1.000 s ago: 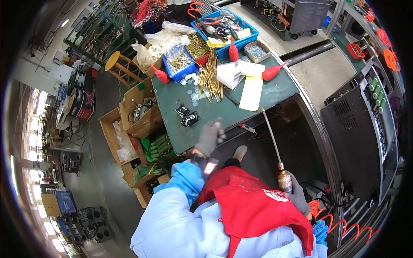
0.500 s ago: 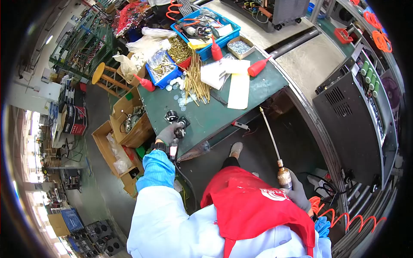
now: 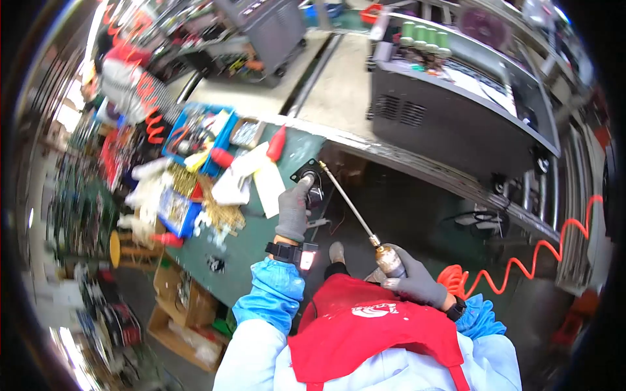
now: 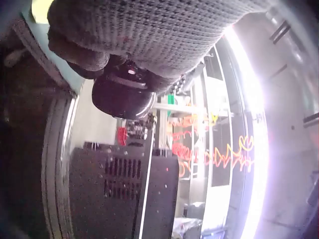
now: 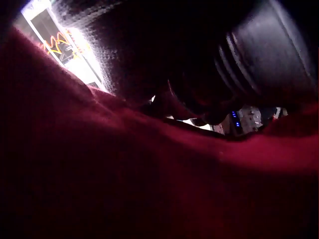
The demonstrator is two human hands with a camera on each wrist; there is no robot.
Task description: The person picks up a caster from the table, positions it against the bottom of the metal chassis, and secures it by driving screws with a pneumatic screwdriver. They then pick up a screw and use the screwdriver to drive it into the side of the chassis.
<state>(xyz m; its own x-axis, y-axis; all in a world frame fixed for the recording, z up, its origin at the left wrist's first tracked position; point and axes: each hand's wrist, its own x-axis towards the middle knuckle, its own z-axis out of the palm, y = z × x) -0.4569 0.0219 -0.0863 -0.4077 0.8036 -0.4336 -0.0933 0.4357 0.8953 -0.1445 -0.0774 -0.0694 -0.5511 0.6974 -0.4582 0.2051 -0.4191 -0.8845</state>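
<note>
My gloved left hand point(image 3: 295, 212) grips a black caster point(image 3: 315, 194), its square mounting plate up near the bench's edge. In the left wrist view the caster's glossy dark wheel point(image 4: 122, 99) shows under the grey glove. Low at the right, my gloved right hand point(image 3: 417, 279) holds a power screwdriver point(image 3: 390, 262) by its worn body. The long shaft slants up and left, bringing its brass-coloured tip close to the caster plate. A red apron point(image 5: 149, 179) fills much of the dark right wrist view. Another caster point(image 3: 216, 264) lies on the green bench point(image 3: 244, 241).
Brass rods point(image 3: 222, 212), white sheets point(image 3: 231, 186), red squeeze bottles point(image 3: 276, 143) and a blue tool tray point(image 3: 228, 127) crowd the bench. A dark metal cabinet point(image 3: 430, 124) stands at the back right. An orange coiled hose point(image 3: 515, 267) runs along the right.
My left hand reached the casters at the bench's left, took one and carried it right, beside the screwdriver tip. The head view has swung right. My right hand still holds the screwdriver.
</note>
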